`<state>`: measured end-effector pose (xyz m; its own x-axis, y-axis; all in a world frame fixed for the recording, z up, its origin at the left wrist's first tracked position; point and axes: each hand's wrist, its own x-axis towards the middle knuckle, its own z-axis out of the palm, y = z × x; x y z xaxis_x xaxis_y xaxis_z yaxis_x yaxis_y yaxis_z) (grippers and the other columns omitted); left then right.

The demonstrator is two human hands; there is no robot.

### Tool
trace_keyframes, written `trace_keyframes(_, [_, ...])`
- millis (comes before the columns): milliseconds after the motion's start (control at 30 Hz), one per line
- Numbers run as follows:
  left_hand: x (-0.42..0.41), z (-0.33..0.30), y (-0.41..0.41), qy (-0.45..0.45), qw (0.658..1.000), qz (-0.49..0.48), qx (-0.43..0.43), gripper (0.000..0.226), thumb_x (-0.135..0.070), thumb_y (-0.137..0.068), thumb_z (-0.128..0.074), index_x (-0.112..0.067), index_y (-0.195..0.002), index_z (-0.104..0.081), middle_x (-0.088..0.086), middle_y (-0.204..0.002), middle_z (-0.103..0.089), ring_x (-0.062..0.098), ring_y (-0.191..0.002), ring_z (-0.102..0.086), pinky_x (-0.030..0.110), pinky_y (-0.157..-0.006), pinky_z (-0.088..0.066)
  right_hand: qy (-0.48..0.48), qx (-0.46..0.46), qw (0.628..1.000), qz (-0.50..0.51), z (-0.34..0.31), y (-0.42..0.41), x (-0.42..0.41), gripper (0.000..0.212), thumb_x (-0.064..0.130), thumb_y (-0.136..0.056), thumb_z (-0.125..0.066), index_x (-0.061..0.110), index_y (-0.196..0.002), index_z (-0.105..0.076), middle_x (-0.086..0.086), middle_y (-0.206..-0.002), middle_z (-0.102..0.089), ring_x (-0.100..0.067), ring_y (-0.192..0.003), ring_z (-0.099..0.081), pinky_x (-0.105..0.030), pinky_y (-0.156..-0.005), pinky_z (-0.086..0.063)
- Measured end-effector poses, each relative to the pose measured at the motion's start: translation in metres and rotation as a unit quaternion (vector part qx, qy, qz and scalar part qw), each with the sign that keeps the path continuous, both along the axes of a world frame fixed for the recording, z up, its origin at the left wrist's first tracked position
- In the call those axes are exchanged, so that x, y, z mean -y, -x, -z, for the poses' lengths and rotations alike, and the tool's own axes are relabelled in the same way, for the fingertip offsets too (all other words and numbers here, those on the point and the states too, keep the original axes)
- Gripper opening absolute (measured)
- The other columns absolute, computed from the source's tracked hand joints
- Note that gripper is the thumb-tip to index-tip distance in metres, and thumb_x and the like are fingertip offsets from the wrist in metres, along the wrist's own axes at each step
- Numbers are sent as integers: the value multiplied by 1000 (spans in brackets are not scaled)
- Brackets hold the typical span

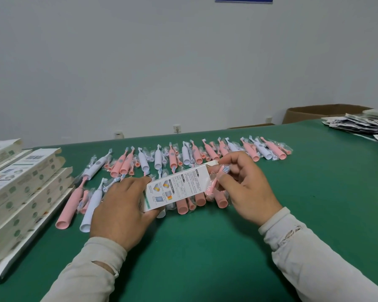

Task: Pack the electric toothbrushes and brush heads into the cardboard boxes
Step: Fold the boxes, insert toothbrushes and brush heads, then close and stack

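White box (179, 184) tilted above table; pink toothbrushes (207, 153) rowed behind.

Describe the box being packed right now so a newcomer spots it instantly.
On the green table, look between the two hands at the middle. The left hand grips a white carton, printed side up, tilted above the toothbrushes. Unlike the stacked boxes at far left, it is the only one held.

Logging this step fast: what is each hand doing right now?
Left hand: grips the printed box.
Right hand: fingers pinch a wrapped pink brush head at the box's open end.
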<state>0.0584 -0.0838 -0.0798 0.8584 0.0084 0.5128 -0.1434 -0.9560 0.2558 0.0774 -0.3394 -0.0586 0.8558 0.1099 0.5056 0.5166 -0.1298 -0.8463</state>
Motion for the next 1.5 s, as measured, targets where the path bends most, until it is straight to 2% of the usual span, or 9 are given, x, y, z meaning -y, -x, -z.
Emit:
trace_keyframes(133, [0, 1, 0, -6, 1000, 7, -5, 64, -59, -78, -71, -38, -135, -50, -13, -132, -55, 15, -120, -48, 37, -87, -48, -86, -54, 995, -14, -2, -3, 0, 15, 6, -93, -58, 18, -101, -53, 3, -102, -77, -17, -61, -64, -30, -57, -56])
trace_keyframes(300, [0, 2, 0, -8, 999, 30, -9, 68, -61, -75, -73, -38, -135, -51, -14, -131, -56, 13, -118, -49, 36, -86, -48, -191, -152, 968, -61, -7, -5, 4, 18, -8, -94, -50, 10, -95, -52, -12, -101, -77, -12, -48, -60, -15, -39, -41])
trace_keyframes(600, [-6, 6, -3, 26, 999, 38, -27, 66, -62, -73, -73, -41, -131, -52, -16, -124, -58, 12, -112, -50, 34, -87, -46, -282, -177, 942, -40, -6, -8, 4, 8, 3, -97, -54, 11, -97, -54, -9, -108, -76, -19, -71, -67, -29, -59, -59])
trace_keyframes(767, [-6, 8, -4, 51, 997, 43, -27, 63, -59, -72, -76, -41, -129, -54, -15, -120, -59, 9, -105, -50, 30, -82, -41, -320, -173, 931, -27, -3, -11, 1, 14, 5, -99, -56, 13, -107, -48, -7, -109, -76, -20, -78, -74, -30, -59, -62])
trace_keyframes(900, [-5, 8, -4, 36, 998, 38, -23, 63, -60, -72, -75, -42, -129, -53, -16, -120, -60, 9, -105, -51, 32, -81, -44, -281, -161, 946, 15, 0, -13, 0, 15, 9, -98, -60, 13, -108, -49, -7, -104, -77, -22, -85, -76, -26, -54, -58])
trace_keyframes(1100, [-2, 5, -2, 20, 999, 24, -20, 65, -63, -73, -72, -42, -131, -51, -16, -125, -59, 12, -112, -51, 35, -85, -48, -199, -129, 971, 31, 5, -6, -6, 5, 11, -88, -76, 14, -85, -73, -15, -85, -76, -18, -55, -66, -29, -52, -54])
trace_keyframes(1233, [1, 3, 0, -3, 1000, 14, -14, 66, -63, -74, -72, -41, -133, -51, -15, -128, -58, 14, -116, -50, 37, -85, -49, -143, -90, 983, 74, 5, -3, -11, 9, 14, -86, -77, 17, -79, -80, -9, -83, -76, -14, -57, -66, -23, -56, -52])
trace_keyframes(1433, [2, 0, 1, 0, 1000, 9, -8, 65, -60, -75, -73, -40, -133, -51, -14, -130, -57, 15, -118, -50, 37, -88, -49, -111, -48, 991, 63, 4, 0, -12, 12, 12, -94, -61, 23, -93, -67, 2, -90, -77, -8, -73, -70, -19, -61, -53])
trace_keyframes(1500, [2, 0, 1, 5, 1000, 7, -5, 67, -59, -75, -73, -39, -135, -51, -14, -131, -56, 15, -120, -49, 37, -88, -48, -95, -52, 994, 17, 6, 0, -12, 12, 16, -88, -55, 24, -98, -55, 1, -99, -77, -1, -63, -67, -20, -55, -50])
